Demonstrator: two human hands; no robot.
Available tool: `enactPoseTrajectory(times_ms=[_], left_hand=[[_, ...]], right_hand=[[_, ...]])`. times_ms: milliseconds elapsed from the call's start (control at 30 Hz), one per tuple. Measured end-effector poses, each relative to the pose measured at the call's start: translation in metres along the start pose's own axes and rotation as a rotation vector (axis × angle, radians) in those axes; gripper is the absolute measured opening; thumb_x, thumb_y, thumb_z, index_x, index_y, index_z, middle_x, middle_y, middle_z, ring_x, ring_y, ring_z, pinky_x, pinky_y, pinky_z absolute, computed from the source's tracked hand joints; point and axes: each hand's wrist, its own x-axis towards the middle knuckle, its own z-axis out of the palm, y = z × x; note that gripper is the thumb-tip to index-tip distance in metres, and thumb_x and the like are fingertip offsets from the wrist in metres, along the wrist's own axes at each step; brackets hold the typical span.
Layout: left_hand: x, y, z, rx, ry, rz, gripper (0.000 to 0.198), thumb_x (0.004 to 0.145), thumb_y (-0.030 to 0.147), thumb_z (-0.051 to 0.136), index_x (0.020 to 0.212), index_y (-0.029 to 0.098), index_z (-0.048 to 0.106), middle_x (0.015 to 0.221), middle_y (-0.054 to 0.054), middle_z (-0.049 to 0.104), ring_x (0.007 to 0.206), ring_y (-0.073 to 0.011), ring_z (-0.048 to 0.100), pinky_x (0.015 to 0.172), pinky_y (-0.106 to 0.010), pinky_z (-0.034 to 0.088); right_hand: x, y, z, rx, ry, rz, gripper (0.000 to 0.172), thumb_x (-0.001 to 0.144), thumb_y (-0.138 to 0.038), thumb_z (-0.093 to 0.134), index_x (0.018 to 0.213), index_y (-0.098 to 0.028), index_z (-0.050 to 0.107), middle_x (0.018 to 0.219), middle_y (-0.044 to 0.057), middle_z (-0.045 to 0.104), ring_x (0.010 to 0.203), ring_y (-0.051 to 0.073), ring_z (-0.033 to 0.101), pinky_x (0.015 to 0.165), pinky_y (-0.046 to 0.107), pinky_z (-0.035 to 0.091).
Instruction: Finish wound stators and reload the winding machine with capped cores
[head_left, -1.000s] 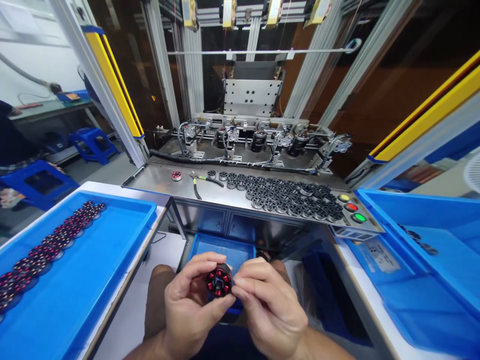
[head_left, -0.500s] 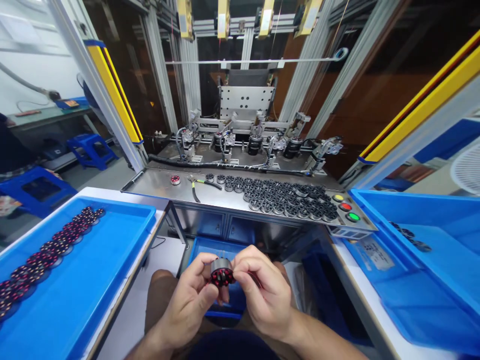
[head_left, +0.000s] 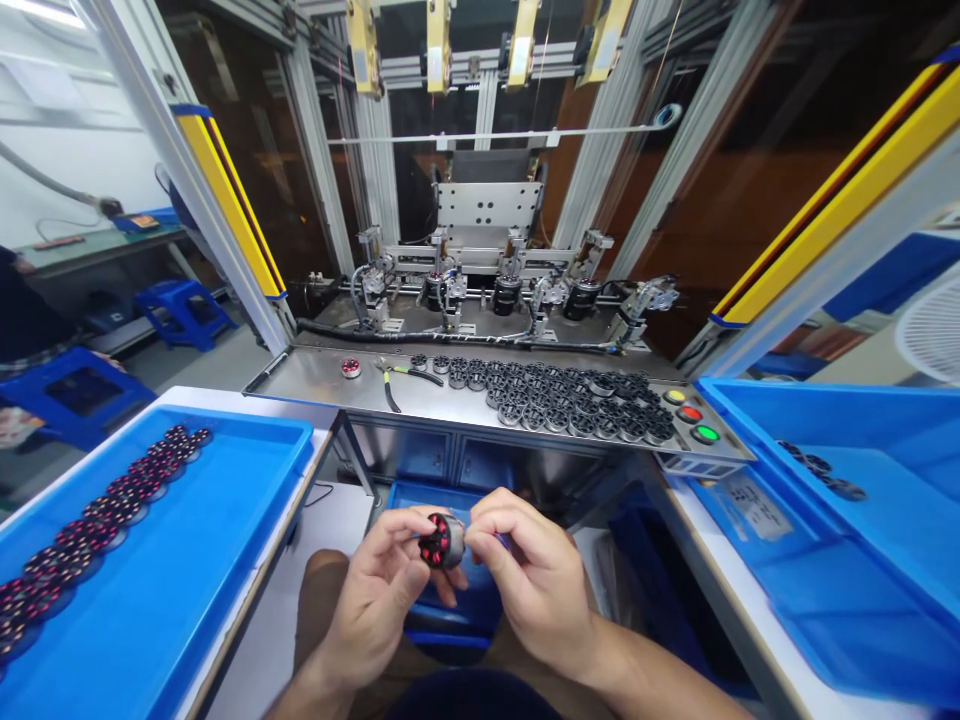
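Left hand [head_left: 382,585]: your grip is closed around a short, round part with a grey metal rim and red-and-black segments on its face [head_left: 441,542]. Part is held on edge, in the air in front of you, its segmented face turned toward your left; forefinger over the top, thumb low on the face side. Right hand [head_left: 534,580]: your grip is clenched, thumb and forefinger drawn together just beside the grey rim. Whether a thin item sits between those fingertips, you cannot tell from this view.

Beneath your hands: a blue plastic container [head_left: 424,494], partly hidden.

Beyond them, on the brushed-metal counter [head_left: 315,380], left to right: one red-and-silver ring-shaped part [head_left: 350,369] by itself; pliers with black and yellow-green handles, spread apart [head_left: 415,375]; a close-packed group of black-and-silver ring-shaped parts [head_left: 570,400]; then round yellow [head_left: 674,397], red [head_left: 689,413] and lit green [head_left: 706,434] buttons.

To your left, a shallow blue plastic tray [head_left: 225,520] carries a slanting band of red-and-black round parts [head_left: 105,525]. To your right, a deeper blue plastic bin [head_left: 892,440] holds a few dark round parts [head_left: 821,471].
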Motion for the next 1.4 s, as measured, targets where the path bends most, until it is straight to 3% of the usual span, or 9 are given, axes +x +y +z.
enactPoseTrajectory(times_ms=[167, 300, 367, 467, 567, 800, 900, 1067, 1400], left_hand=[[-0.001, 0.005, 0.001, 0.118, 0.089, 0.121, 0.033, 0.081, 0.018, 0.074, 0.107, 0.030, 0.057, 0.110, -0.002, 0.070, 0.096, -0.0173, 0.069, 0.083, -0.028, 0.057], [0.003, 0.008, 0.002, -0.002, 0.099, 0.084, 0.051, 0.071, 0.031, 0.084, 0.113, 0.030, 0.055, 0.116, -0.004, 0.067, 0.115, -0.0243, 0.063, 0.095, -0.034, 0.053], [0.006, 0.007, 0.002, -0.057, 0.043, -0.042, 0.055, 0.068, 0.044, 0.084, 0.111, 0.024, 0.057, 0.111, -0.007, 0.069, 0.107, -0.0240, 0.067, 0.087, -0.030, 0.055], [0.006, 0.002, 0.002, -0.115, -0.127, -0.258, 0.043, 0.076, 0.051, 0.074, 0.099, 0.018, 0.058, 0.078, -0.004, 0.071, 0.069, -0.0165, 0.071, 0.059, -0.021, 0.054], [0.004, -0.002, 0.003, -0.120, -0.111, -0.257, 0.034, 0.082, 0.044, 0.071, 0.100, 0.021, 0.055, 0.069, -0.001, 0.071, 0.061, -0.0163, 0.071, 0.053, -0.021, 0.052], [-0.001, -0.007, 0.003, 0.182, 0.096, 0.079, 0.033, 0.075, 0.035, 0.080, 0.101, 0.024, 0.062, 0.094, -0.003, 0.071, 0.079, -0.0184, 0.071, 0.071, -0.028, 0.057], [-0.001, -0.008, 0.000, 0.452, 0.092, 0.307, 0.046, 0.071, 0.023, 0.083, 0.112, 0.027, 0.063, 0.101, -0.005, 0.072, 0.093, -0.0217, 0.069, 0.081, -0.031, 0.057], [-0.001, -0.001, 0.002, 0.780, 0.114, 0.489, 0.057, 0.068, 0.016, 0.084, 0.120, 0.026, 0.064, 0.095, -0.005, 0.076, 0.084, -0.0208, 0.072, 0.078, -0.029, 0.058], [0.001, 0.010, 0.004, 0.957, 0.112, 0.558, 0.051, 0.070, 0.028, 0.083, 0.118, 0.022, 0.066, 0.091, -0.006, 0.078, 0.081, -0.0218, 0.075, 0.075, -0.026, 0.060]], right_hand=[[0.003, -0.001, 0.001, 0.036, -0.011, 0.075, 0.022, 0.092, -0.020, 0.057, 0.070, -0.018, 0.061, 0.065, 0.002, 0.060, 0.062, 0.015, 0.059, 0.056, 0.027, 0.048], [0.004, 0.001, -0.003, 0.010, -0.036, -0.067, 0.017, 0.092, -0.016, 0.056, 0.077, -0.019, 0.061, 0.066, 0.002, 0.061, 0.063, 0.015, 0.060, 0.057, 0.026, 0.050], [0.004, 0.001, -0.006, -0.035, -0.056, -0.177, 0.012, 0.092, -0.013, 0.056, 0.083, -0.019, 0.062, 0.069, 0.003, 0.063, 0.065, 0.015, 0.061, 0.058, 0.026, 0.051], [0.002, 0.001, -0.011, -0.084, -0.089, -0.244, 0.010, 0.092, -0.013, 0.055, 0.089, -0.019, 0.062, 0.073, 0.004, 0.065, 0.067, 0.015, 0.063, 0.058, 0.025, 0.053], [0.001, 0.000, -0.012, -0.095, -0.080, -0.208, 0.012, 0.091, -0.012, 0.055, 0.085, -0.019, 0.063, 0.071, 0.004, 0.065, 0.065, 0.015, 0.062, 0.057, 0.025, 0.051], [-0.006, 0.002, 0.001, 0.211, 0.014, 0.234, 0.028, 0.092, -0.031, 0.059, 0.067, -0.018, 0.059, 0.064, 0.001, 0.056, 0.058, 0.014, 0.054, 0.053, 0.026, 0.045], [-0.012, 0.007, 0.008, 0.477, 0.002, 0.497, 0.037, 0.087, -0.042, 0.066, 0.061, -0.017, 0.057, 0.061, -0.001, 0.052, 0.054, 0.011, 0.049, 0.053, 0.024, 0.043], [-0.021, 0.012, 0.014, 0.816, 0.042, 0.843, 0.040, 0.073, -0.046, 0.079, 0.061, -0.015, 0.058, 0.057, -0.003, 0.052, 0.050, 0.007, 0.044, 0.049, 0.019, 0.037], [-0.025, 0.010, 0.017, 0.932, 0.084, 1.015, 0.038, 0.068, -0.040, 0.086, 0.062, -0.012, 0.061, 0.054, 0.000, 0.059, 0.046, 0.005, 0.045, 0.046, 0.016, 0.035]])
